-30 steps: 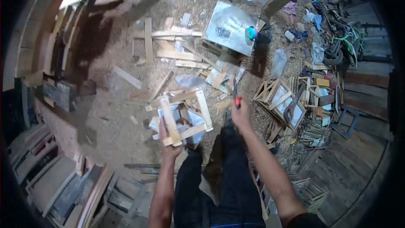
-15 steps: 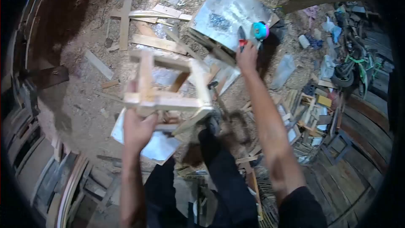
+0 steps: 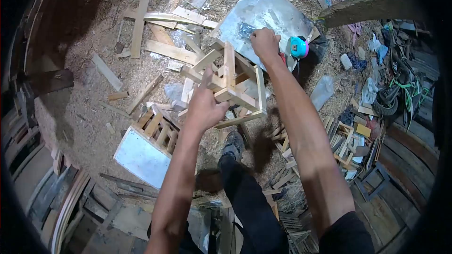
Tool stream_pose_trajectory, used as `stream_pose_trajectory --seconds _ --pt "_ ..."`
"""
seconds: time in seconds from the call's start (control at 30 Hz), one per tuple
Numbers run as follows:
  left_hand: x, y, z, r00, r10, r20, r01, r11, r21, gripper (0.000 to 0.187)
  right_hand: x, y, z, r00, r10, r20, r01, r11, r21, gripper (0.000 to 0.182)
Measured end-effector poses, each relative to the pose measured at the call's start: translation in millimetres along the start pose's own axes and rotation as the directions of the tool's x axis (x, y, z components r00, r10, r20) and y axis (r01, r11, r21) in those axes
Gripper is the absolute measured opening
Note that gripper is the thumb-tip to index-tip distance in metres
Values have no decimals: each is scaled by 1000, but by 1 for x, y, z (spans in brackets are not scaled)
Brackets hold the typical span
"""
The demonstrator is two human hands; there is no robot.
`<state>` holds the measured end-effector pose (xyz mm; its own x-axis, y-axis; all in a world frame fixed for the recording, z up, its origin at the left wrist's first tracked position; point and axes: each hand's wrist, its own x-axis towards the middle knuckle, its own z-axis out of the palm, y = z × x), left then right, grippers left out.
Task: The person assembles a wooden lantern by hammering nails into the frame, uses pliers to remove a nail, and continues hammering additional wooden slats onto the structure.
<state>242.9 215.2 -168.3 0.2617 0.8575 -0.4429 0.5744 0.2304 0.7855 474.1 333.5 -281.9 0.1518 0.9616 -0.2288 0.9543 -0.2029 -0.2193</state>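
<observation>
My left hand (image 3: 206, 106) is closed around a rail of a small wooden frame (image 3: 229, 66), its index finger stretched along the wood. The frame is tilted and made of pale battens, close to the edge of a white-topped board (image 3: 278, 11). Over that board, my right hand (image 3: 266, 43) has its fingers curled down beside a small dark packet (image 3: 245, 30). Its fingertips are hidden, so anything pinched there cannot be made out. A red-handled tool (image 3: 283, 58) shows partly beside my right wrist. Right of it is a round teal and pink object (image 3: 299, 47).
A slatted wooden piece with a white panel (image 3: 143, 156) lies at lower left. Loose planks (image 3: 172, 51) are scattered over the sawdust floor. At right stand a wood offcut pile (image 3: 346, 141) and a bicycle wheel (image 3: 386, 101). A curved beam (image 3: 369, 7) juts in at upper right.
My right hand has let go of the red-handled tool and moved left toward the dark packet. My left hand has shifted the wooden frame right and up, against the board's edge.
</observation>
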Motion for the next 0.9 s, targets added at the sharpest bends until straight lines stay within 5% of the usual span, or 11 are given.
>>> stream_pose_trajectory --seconds 0.07,0.17,0.5,0.57,0.9 --pt "-1 6 2 995 -95 25 97 994 -47 97 0 0 7 1000 -15 -19 15 1000 -4 23" --pt "-1 -7 9 999 -30 -31 31 998 46 95 0 2 16 986 -109 -124 102 993 -62 20" --pt "-17 -3 -7 993 -101 -57 96 992 -79 97 6 13 21 991 -112 -69 116 992 53 20" --pt "-22 -8 -8 988 -133 -73 125 988 -95 95 4 15 16 998 22 -54 0 930 368 23" --pt "-54 -17 -29 997 -36 -73 15 962 -271 94 23 35 33 947 285 -146 -101 699 708 23"
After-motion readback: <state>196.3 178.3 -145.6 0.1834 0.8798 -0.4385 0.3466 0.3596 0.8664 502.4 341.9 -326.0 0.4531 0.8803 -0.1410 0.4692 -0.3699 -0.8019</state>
